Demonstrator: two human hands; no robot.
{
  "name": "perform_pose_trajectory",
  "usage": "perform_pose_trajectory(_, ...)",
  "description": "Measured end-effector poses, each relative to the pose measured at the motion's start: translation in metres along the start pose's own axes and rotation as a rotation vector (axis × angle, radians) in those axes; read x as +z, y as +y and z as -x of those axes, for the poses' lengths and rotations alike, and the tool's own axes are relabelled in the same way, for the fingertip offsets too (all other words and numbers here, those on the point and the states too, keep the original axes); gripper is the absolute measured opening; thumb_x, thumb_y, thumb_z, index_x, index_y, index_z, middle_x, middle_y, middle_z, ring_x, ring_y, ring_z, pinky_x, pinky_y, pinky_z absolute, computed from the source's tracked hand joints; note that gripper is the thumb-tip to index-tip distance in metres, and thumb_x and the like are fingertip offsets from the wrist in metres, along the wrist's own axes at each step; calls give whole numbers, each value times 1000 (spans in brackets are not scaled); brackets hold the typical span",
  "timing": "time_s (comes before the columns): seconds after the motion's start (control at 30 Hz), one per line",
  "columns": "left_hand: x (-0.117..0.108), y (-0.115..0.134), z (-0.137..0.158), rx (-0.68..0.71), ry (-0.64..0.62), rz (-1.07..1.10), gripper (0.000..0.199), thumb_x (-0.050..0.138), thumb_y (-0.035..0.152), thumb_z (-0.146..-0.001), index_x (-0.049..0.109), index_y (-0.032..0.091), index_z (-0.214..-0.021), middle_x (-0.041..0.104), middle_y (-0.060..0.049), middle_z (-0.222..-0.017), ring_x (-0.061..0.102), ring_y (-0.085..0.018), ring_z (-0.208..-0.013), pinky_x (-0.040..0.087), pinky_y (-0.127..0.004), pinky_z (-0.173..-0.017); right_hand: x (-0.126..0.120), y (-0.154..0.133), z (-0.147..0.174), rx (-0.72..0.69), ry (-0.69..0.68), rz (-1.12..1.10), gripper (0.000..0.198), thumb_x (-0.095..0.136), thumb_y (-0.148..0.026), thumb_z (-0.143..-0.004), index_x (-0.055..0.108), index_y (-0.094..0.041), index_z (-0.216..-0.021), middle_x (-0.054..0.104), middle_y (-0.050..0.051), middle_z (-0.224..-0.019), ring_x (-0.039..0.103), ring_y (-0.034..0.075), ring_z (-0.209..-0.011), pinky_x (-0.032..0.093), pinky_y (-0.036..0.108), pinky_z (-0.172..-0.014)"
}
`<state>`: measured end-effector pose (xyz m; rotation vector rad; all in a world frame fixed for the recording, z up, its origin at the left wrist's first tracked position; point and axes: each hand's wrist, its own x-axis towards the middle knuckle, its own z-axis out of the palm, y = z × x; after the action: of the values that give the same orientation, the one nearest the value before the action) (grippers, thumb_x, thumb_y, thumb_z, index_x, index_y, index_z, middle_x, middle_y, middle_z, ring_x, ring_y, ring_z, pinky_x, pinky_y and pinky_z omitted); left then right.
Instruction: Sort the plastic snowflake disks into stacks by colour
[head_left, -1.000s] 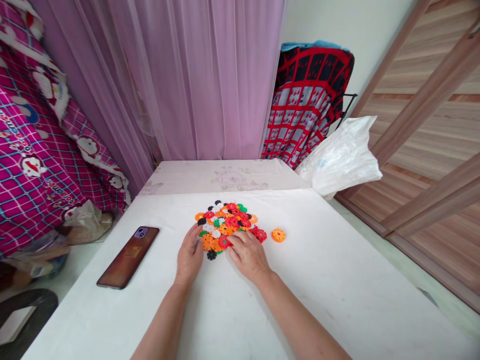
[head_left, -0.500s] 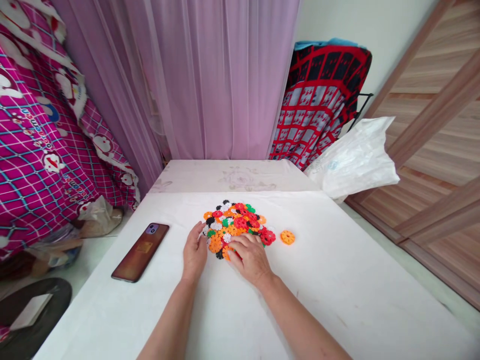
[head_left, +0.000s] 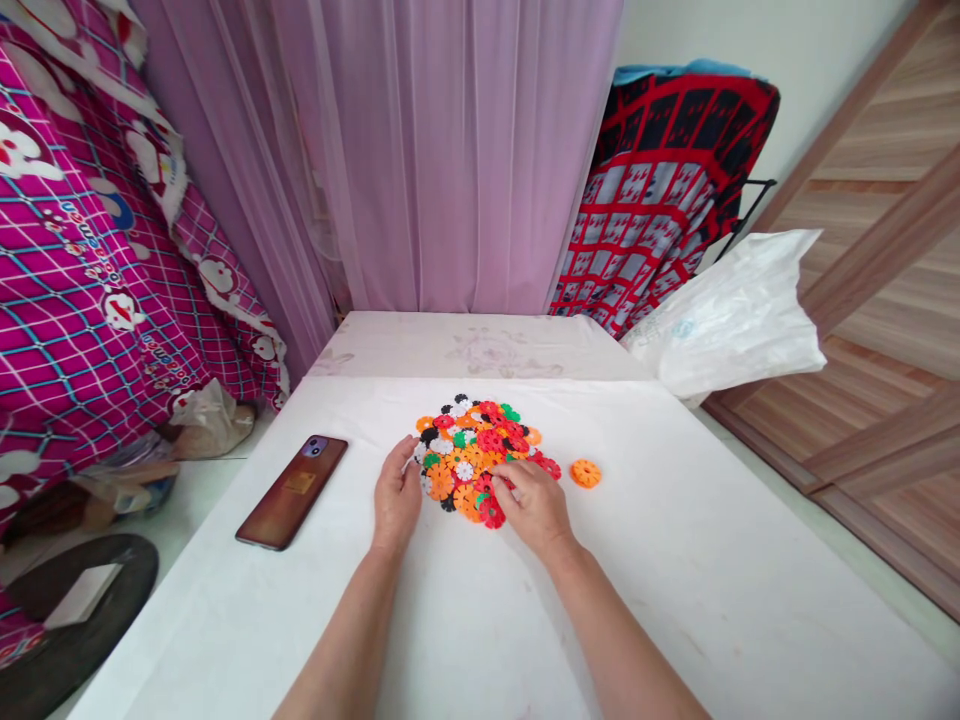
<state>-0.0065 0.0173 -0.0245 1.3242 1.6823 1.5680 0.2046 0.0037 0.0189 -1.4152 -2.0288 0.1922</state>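
Notched, flower-shaped plastic discs [head_left: 463, 470] in orange, red, black, white and green lie in a loose pile on the white-covered table. My left hand [head_left: 397, 495] rests at the pile's left edge, its fingers slightly bent and nothing seen in them. At the lower right of the pile is my right hand [head_left: 536, 505], with bent fingers over the discs and a gap between thumb and forefinger. A red disc [head_left: 492, 513] lies just left of its thumb. Apart from the pile, to the right, sits an orange disc [head_left: 586, 473].
A brown phone [head_left: 292, 495] lies face down on the left of the table [head_left: 450, 640]. A white plastic bag [head_left: 731, 315] stands by the far right corner. Purple curtains [head_left: 450, 160] hang behind, and a dark round stool [head_left: 127, 590] is at lower left.
My right hand has shifted to the right off the front of the pile, uncovering orange and red discs there. My left hand stays by the left edge. The camera view has shifted slightly.
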Motion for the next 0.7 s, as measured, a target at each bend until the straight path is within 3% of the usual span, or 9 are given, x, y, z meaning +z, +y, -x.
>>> perform_pose_trajectory(0.1,1,0,0,-9,-1,8,33,48,24,-87,63,23,-117,64,-6,-127,57,-20,-121,46,-41,-105,-2,1,20,-21,-60,24,20,59,-31,-84,70,-26,-100,70,4,-102,63,19,-95,48,29,-86)
perform_pose_trajectory(0.23,1,3,1,-20,-9,24,34,51,29,-87,62,22,-118,65,-7,-125,59,-20,-118,49,-39,-101,5,-6,32,-19,-89,101,32,64,-28,-78,68,-25,-109,68,5,-111,62,21,-104,49,31,-91)
perform_pose_trajectory(0.43,0,7,2,-28,-10,51,35,53,31,-86,61,22,-118,65,-7,-126,61,-19,-115,51,-35,-97,10,-5,31,-30,26,49,34,63,-21,-74,68,-22,-107,71,6,-104,65,21,-95,53,32,-87)
perform_pose_trajectory(0.53,0,8,2,-40,-5,78,35,54,31,-84,62,23,-118,64,-7,-126,61,-19,-114,52,-35,-96,-4,12,29,1,153,-27,26,60,-24,-77,68,-23,-102,71,5,-102,66,19,-93,53,32,-86)
perform_pose_trajectory(0.7,-1,12,3,-53,-16,90,36,55,32,-83,62,22,-117,65,-8,-126,62,-20,-113,53,-35,-94,-45,68,20,225,342,-34,25,56,-35,-79,69,-23,-96,70,5,-100,65,20,-87,54,34,-81)
